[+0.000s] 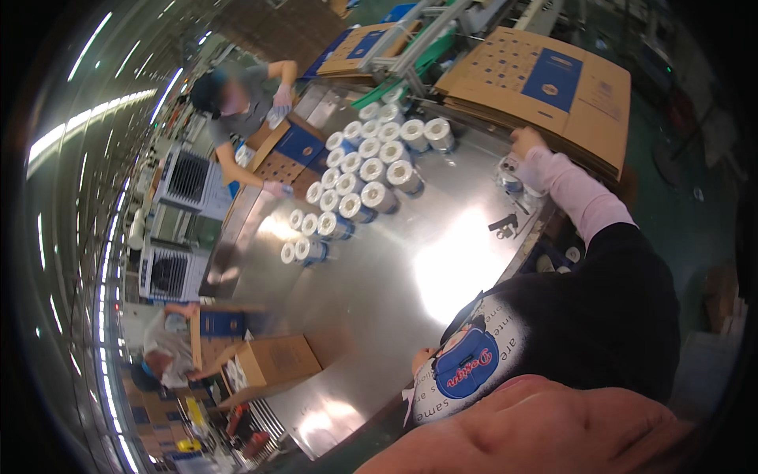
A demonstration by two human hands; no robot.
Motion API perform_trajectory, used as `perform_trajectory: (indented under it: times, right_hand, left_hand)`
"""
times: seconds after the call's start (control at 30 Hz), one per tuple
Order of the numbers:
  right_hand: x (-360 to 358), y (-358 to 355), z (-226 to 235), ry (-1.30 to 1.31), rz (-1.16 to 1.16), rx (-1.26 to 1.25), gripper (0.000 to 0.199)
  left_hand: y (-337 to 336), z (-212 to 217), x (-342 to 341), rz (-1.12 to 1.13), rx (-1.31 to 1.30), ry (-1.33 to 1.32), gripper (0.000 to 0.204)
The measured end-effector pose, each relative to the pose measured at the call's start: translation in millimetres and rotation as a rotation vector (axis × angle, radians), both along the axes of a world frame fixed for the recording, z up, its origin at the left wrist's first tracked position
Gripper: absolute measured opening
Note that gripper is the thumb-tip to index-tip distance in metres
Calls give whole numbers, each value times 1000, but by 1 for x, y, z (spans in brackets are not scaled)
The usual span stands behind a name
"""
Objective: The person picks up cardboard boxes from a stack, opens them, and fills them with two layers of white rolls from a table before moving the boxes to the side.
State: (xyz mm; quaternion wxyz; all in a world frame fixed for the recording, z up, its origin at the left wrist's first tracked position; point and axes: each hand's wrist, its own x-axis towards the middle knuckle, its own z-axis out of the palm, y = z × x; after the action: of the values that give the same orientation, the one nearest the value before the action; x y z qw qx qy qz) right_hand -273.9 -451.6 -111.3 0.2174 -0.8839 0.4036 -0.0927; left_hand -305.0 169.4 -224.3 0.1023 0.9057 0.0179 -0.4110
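My right hand, at the end of a pink sleeve, reaches far across the shiny metal table. It touches the near edge of a stack of flat brown-and-blue cartons. Whether it grips a carton I cannot tell. A white roll lies just under that wrist. Only a small part of my left hand shows, at the table's near edge beside my black printed shirt; its fingers are hidden. Several white rolls with blue ends stand packed together in the middle of the table.
A small black tool lies near the table's right edge. A person in a grey shirt handles a carton at the far side. Another person bends beside an open brown box. Two white fan units stand to the left.
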Motion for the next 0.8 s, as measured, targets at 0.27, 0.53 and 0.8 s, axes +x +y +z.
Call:
perform_trajectory:
  times: [0.27,0.53,0.8]
  right_hand:
    - [-304,-248,-109,-104,-1236,-4,56]
    - [-308,-253,-96,447,-651,148,48]
    - [-238,-181,-14,-210,-972,354,46]
  left_hand:
    - [-41,-25,20,-85,-139,108,50]
    - [-33,-16,24,-48,-79,118,49]
    - [-12,-17,13,-5,-81,102,49]
